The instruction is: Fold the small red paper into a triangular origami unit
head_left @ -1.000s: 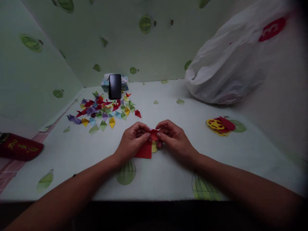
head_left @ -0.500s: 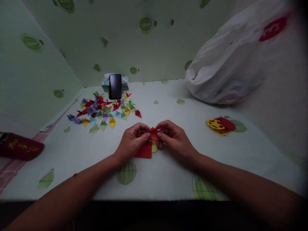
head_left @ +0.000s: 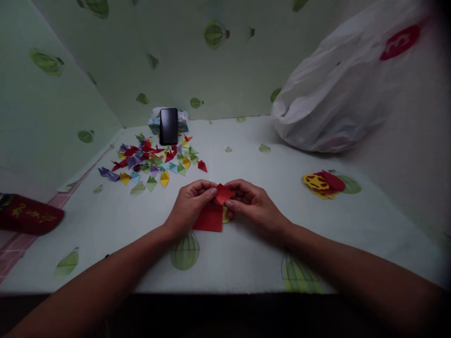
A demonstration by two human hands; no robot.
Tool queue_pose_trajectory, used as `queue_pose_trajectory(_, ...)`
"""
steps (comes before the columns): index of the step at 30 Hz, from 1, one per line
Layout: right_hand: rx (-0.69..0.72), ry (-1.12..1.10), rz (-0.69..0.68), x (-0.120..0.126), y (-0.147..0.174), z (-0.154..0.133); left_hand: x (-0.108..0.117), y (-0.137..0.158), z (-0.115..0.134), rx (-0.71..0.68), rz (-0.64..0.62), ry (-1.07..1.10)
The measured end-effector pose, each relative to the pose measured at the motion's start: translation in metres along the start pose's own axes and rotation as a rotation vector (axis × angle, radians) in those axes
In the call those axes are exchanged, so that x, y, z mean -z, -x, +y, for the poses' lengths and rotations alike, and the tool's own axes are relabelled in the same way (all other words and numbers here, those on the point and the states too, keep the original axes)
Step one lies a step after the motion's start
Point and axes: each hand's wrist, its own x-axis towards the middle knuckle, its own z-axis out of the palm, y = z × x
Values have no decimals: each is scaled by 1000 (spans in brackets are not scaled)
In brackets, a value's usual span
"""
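Observation:
Between my hands is a small folded piece of red paper (head_left: 223,193), diamond-shaped and held above the table. My left hand (head_left: 192,202) pinches its left side between thumb and fingers. My right hand (head_left: 253,204) has its fingers behind the right side, with the thumb at the lower right edge. Below lies a flat red paper square (head_left: 210,218), partly covered by my left hand. A bit of yellow paper (head_left: 225,215) shows beside the square, mostly hidden under my right hand.
Many folded paper pieces (head_left: 151,170) in several colours lie at the back left. Behind them a black phone (head_left: 168,126) leans on a tissue box (head_left: 183,121). Yellow and red paper cut-outs (head_left: 322,183) lie right, near a white plastic bag (head_left: 324,103). A red object with gold characters (head_left: 33,215) stands left.
The red paper has turned a little and shifted slightly left, showing more of its face. My right thumb has slid down to its lower edge, and my left hand has moved slightly left.

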Motion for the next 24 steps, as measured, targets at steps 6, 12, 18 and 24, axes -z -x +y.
queue_pose_trajectory(6, -5, 15, 8, 0, 0, -1, 1, -1, 0, 30, -51, 88)
queue_pose_trajectory(12, -21, -53, 66, 1, -1, 2, 4, -1, -4, 60, -142, 153)
queue_pose_trajectory(18, -29, -112, 90, 0, -2, 4, 2, -1, -3, 65, -141, 155)
queue_pose_trajectory(24, -23, -66, 69, -1, -2, 4, 1, 0, -2, 80, -113, 116)
